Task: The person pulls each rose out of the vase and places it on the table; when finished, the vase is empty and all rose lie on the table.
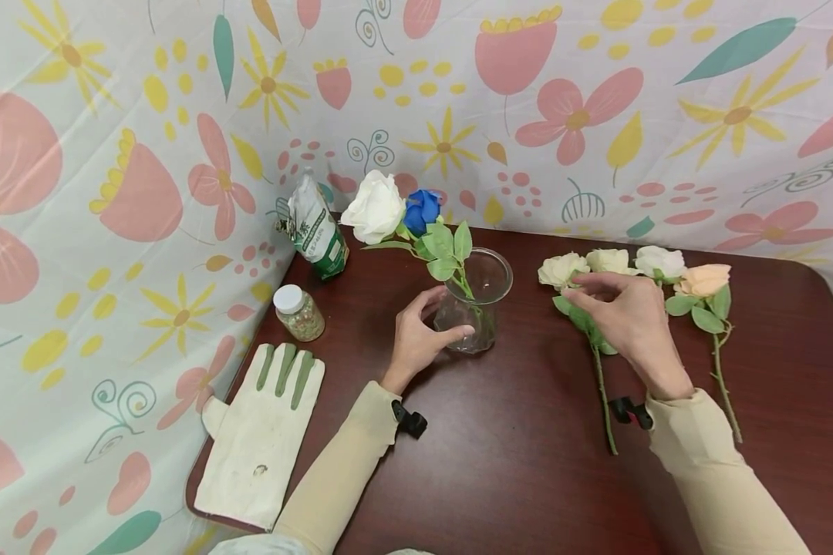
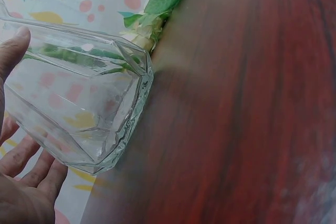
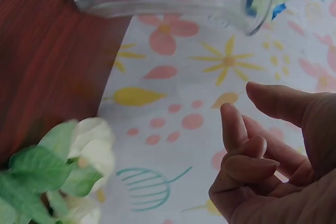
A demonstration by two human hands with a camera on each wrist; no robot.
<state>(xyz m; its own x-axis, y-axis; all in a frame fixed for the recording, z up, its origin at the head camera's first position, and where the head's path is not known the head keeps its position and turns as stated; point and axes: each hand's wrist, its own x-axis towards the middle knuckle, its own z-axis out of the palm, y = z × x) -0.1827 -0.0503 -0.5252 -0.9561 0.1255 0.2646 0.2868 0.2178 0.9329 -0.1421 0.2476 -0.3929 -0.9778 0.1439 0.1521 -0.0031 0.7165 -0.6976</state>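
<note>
A clear glass vase [image 1: 484,327] stands near the middle of the table, with a white rose [image 1: 375,208] and a blue rose [image 1: 423,210] leaning left out of it. My left hand [image 1: 416,335] holds the vase's left side, thumb across the front and fingers behind. Over the loose roses at the right hovers my right hand [image 1: 632,320], its fingers bent and thumb apart from the index finger, nothing between them. Below and around it lie a cream rose [image 1: 561,270], another cream rose [image 1: 609,260], a white rose [image 1: 659,262] and a peach rose [image 1: 704,280].
A white work glove [image 1: 257,447] with green stripes lies along the table's left edge. Behind it stand a white-capped jar [image 1: 300,314] of small grains and a green-and-white bag [image 1: 317,231]. Flower-patterned cloth [image 1: 416,100] hangs along the back and left sides of the table.
</note>
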